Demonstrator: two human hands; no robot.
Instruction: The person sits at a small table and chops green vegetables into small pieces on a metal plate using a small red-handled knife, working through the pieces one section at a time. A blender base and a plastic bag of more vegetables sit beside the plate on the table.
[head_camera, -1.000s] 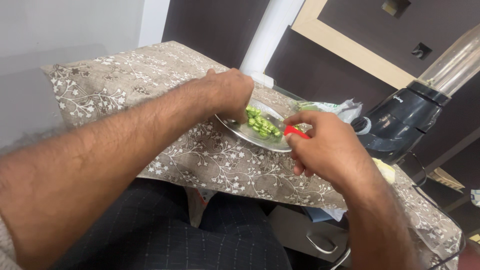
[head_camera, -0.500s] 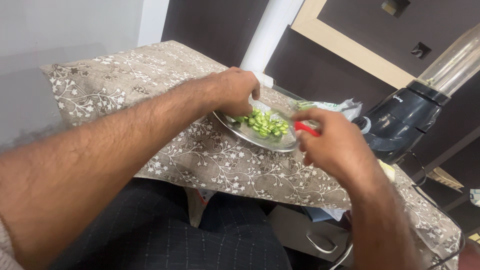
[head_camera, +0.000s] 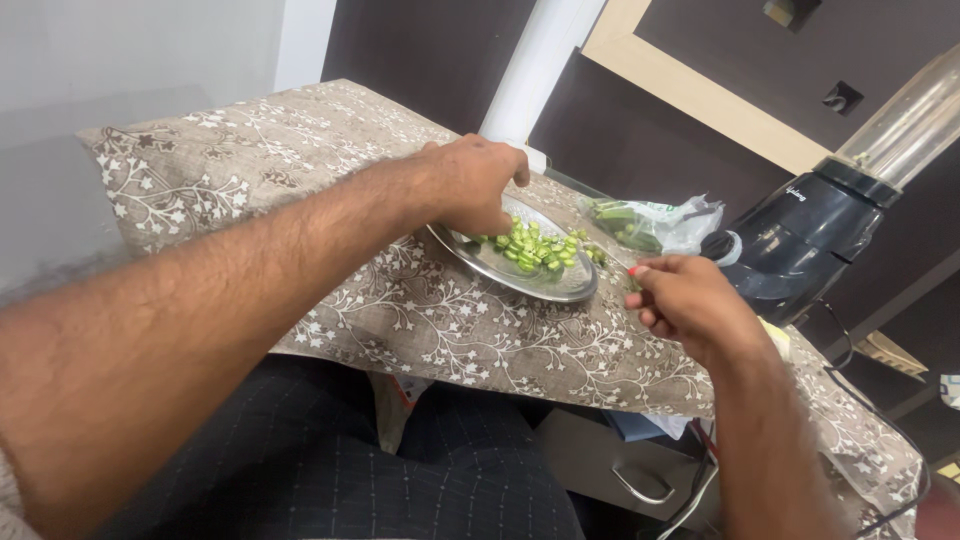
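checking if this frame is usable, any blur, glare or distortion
Head view: the left hand and the round steel plate of chopped green pieces look sharp; the near left forearm is soft and looms large from the wide lens; the plate's bare metal shows mild sheen; light is even, shadows soft.

A round steel plate (head_camera: 500, 262) sits mid-frame on the floral-patterned tablecloth (head_camera: 300, 170), with chopped green vegetable pieces (head_camera: 535, 248) on it. The left hand (head_camera: 470, 185) rests on the plate's left rim. The right hand (head_camera: 690, 305) is just right of the plate. Upper right of the plate lies a clear plastic bag of green vegetables (head_camera: 650, 222); right of the bag stands a dark blender with a clear jar (head_camera: 830, 220).
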